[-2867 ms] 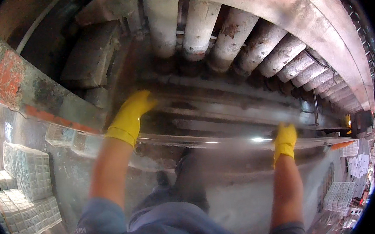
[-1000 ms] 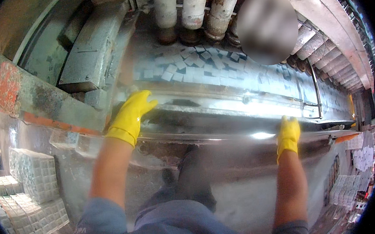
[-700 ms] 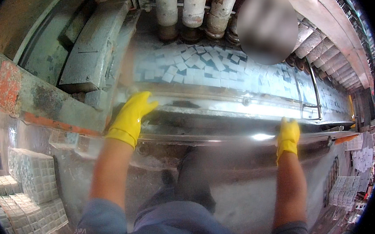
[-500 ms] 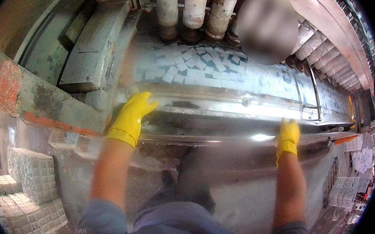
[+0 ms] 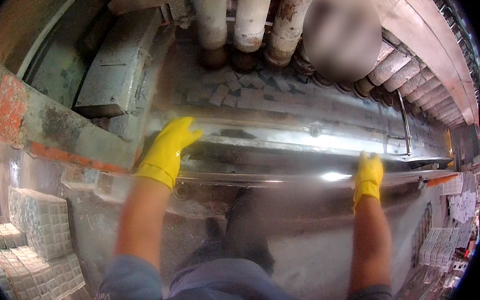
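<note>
The yellow-rubber-gloved left hand (image 5: 170, 147) and right hand (image 5: 368, 174) seem to be leaning on the long shiny metal rail (image 5: 333, 176) under them, gripping or not I can't tell, and touching the flat pale square tiles (image 5: 248, 96) beyond would need a longer reach.

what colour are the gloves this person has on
The left glove and the right glove are both plain yellow, clear in the head view.

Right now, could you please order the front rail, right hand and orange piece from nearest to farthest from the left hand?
1. Front rail, close by the left hand
2. Right hand, farther right
3. Orange piece, rail's right end
</note>
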Action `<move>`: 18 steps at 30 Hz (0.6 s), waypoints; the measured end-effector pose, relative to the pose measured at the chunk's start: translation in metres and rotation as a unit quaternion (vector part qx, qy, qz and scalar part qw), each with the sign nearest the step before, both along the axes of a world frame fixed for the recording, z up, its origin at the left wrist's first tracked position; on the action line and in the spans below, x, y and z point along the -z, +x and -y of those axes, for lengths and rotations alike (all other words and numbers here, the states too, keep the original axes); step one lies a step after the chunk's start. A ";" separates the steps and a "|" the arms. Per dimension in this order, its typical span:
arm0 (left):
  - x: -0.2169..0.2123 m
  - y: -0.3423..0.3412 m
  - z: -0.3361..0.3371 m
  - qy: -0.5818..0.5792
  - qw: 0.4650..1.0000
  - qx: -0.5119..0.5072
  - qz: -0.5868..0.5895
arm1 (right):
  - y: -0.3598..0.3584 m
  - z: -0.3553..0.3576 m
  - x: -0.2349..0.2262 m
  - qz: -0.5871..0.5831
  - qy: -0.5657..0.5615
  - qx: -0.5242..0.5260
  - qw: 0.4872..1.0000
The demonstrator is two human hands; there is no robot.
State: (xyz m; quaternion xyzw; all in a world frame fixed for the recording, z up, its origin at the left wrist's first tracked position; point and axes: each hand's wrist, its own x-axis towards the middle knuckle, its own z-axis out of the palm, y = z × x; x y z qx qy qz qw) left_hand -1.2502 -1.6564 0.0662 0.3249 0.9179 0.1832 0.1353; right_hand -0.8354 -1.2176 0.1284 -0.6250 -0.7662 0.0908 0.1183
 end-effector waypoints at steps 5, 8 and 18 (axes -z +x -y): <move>-0.001 -0.012 -0.010 -0.008 1.000 -0.006 0.013 | -0.017 -0.002 -0.006 0.014 -0.006 0.016 1.000; 0.003 -0.018 -0.012 -0.014 1.000 0.000 0.011 | -0.023 -0.004 -0.008 0.012 -0.023 0.022 0.999; -0.004 -0.022 -0.020 -0.018 0.999 -0.007 0.026 | -0.026 -0.021 0.001 0.028 -0.016 0.022 0.999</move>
